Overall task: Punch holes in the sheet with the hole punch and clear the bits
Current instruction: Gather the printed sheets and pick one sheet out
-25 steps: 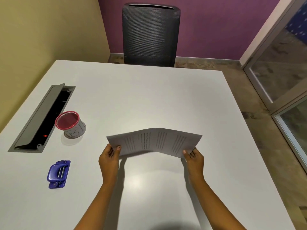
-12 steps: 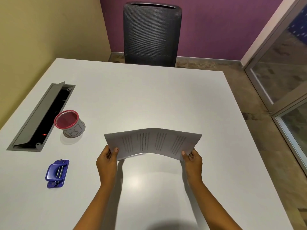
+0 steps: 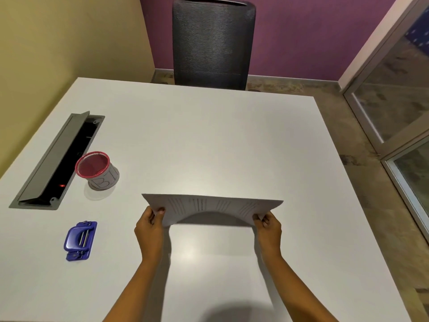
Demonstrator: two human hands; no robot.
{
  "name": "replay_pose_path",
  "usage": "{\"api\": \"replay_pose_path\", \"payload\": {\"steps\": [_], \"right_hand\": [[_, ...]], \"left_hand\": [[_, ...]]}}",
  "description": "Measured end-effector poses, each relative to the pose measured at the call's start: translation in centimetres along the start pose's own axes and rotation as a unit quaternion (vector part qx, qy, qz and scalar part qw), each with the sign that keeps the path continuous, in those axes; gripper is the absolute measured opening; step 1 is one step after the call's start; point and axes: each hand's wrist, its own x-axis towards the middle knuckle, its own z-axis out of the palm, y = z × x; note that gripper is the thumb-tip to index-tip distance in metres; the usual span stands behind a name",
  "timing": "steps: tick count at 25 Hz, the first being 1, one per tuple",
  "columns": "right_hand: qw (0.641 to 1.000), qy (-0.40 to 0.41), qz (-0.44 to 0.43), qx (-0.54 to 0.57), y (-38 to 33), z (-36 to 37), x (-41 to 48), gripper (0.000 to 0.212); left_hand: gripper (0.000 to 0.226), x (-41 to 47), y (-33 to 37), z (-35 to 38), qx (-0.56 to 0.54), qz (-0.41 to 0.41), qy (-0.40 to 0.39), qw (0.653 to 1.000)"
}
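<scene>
Sheet (image 3: 209,205) held just above the worktop (image 3: 209,140), bowed upward, left hand (image 3: 149,228) and right hand (image 3: 268,225) each pinching a near corner. Hole punch (image 3: 80,240) lies untouched, well to the left. Beyond it, empty mesh cup (image 3: 97,169). Punching and clearing apparently both remain.

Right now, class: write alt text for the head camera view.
Both hands, left hand and right hand, hold a printed sheet bowed above a white table. To the left lie a blue hole punch and a red-rimmed cup.
</scene>
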Motion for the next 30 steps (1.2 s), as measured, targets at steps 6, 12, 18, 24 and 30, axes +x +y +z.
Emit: {"api": "replay_pose_path", "payload": {"steps": [6,12,18,24,30], "right_hand": [[0.999,-0.030,-0.034,-0.003,-1.6,-1.1,-0.3,0.011],[0.989,-0.024,0.065,0.132,-3.2,-1.4,-0.9,0.032],[0.953,-0.169,0.137,0.211,-2.6,2.4,-3.4,0.044],[0.986,-0.040,0.109,0.118,-2.7,5.7,-3.8,0.012],[0.997,0.017,0.059,-0.038,-2.5,4.8,-2.1,0.017]], "left_hand": [[0.013,0.4,1.1,-0.8,0.001,-0.021,-0.001,1.000],[0.014,1.1,1.4,-1.5,-0.042,-0.068,0.022,0.997],[0.009,-0.9,2.9,0.7,-0.123,-0.121,0.050,0.984],[0.015,-3.8,-0.6,3.9,-0.172,-0.228,0.075,0.956],[0.014,-5.4,-2.0,4.4,-0.216,-0.272,0.016,0.938]]}}
